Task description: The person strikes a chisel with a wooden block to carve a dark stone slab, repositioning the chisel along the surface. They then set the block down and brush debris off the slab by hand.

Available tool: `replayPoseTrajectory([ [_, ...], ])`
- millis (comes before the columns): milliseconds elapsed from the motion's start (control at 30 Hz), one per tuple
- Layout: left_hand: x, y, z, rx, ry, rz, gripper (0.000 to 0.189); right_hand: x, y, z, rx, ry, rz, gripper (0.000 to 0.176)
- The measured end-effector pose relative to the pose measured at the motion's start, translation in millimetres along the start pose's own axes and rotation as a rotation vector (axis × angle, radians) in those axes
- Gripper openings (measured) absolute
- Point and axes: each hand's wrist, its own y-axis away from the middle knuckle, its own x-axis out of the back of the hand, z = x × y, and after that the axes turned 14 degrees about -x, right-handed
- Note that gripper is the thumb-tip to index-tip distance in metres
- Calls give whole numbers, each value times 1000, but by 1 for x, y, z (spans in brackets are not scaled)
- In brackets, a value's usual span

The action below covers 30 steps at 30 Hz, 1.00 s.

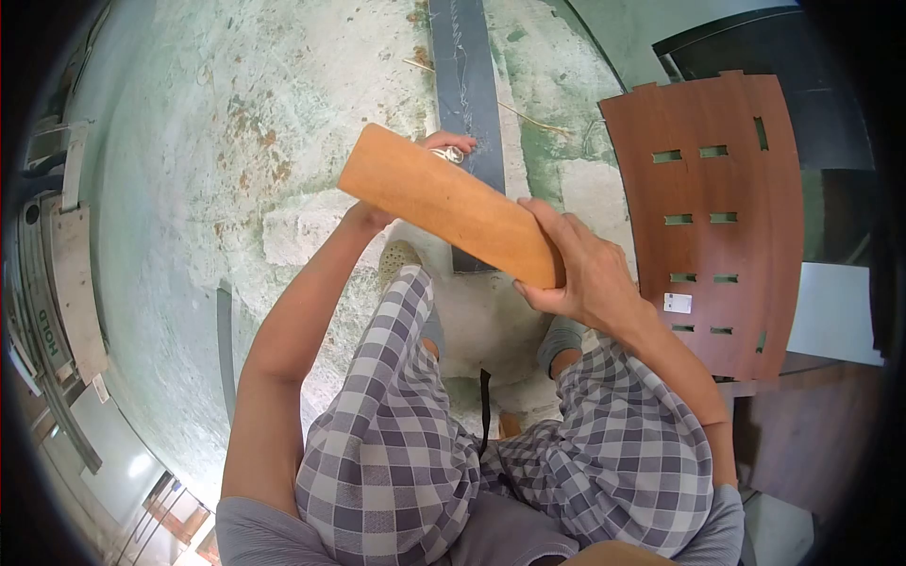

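At the far left edge, a stack of offcut sheets [61,274] leaned beside the stained concrete floor [189,141]. The left hand [449,142] reached up behind the wooden board [453,203]. Only its fingertips showed, curled over the board's far edge and closed on it. Something small and pale sat by those fingers, too small to tell what.

The board was held clear of the floor above the person's knees, in front of a dark strip [462,66] that lay on the floor and ran away into the distance. Its long axis slanted from far left to near right, with the broad face turned up toward the camera. The far-left end was free, and the near-right end was clamped in the right hand [578,274] — fingers wrapped over the top, thumb beneath.

As to progress, the board was up and gripped in both hands, but it rested on nothing and met nothing. Its face looked bare and unmarked, so any work on it seemed still to be done.

To the right, well apart, a reddish slotted panel [717,208] lay flat — untouched.
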Motion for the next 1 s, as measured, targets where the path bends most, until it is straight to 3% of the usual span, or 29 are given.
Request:
replayPoseTrajectory([
  [33,-1,0,0,-3,-1,-5,27,0,-1,0,-161,44,-100,78],
  [67,-1,0,0,-19,-67,-13,26,4,1,-3,-162,43,-97,78],
  [133,-4,4,2,-24,-117,-26,26,16,12,-15,32,-47,-92,76],
  [200,-3,6,5,126,100,-15,26,13,12,-20,119,-97,-49,75],
  [267,-4,5,7,69,27,-39,26,9,9,-18,210,-155,-1,75],
  [333,-2,5,9,9,-53,-66,26,1,-2,-7,-35,45,-82,80],
  [433,-3,4,7,6,-78,-27,27,8,-1,-9,-90,85,-166,81],
  [500,-6,8,5,5,-70,-50,27,14,8,-19,-58,62,-159,82],
  [567,-4,8,0,66,-24,-34,28,18,10,-24,190,-107,-74,81],
  [633,-3,8,-4,131,14,-22,30,8,5,-15,225,-115,-51,80],
  [700,-3,8,-4,-97,-244,-78,33,-5,-6,1,-14,56,-95,82],
  [800,-2,12,4,-62,-242,-38,34,-7,-1,6,-100,85,-195,82],
  [833,-5,18,3,-52,-234,-44,34,-8,6,6,-111,79,-203,82],
  [900,-11,20,-2,-48,-297,-10,34,-6,11,8,53,-33,-69,75],
  [1000,-25,21,-1,-3,-275,86,35,-5,18,8,40,-33,-66,76],
])
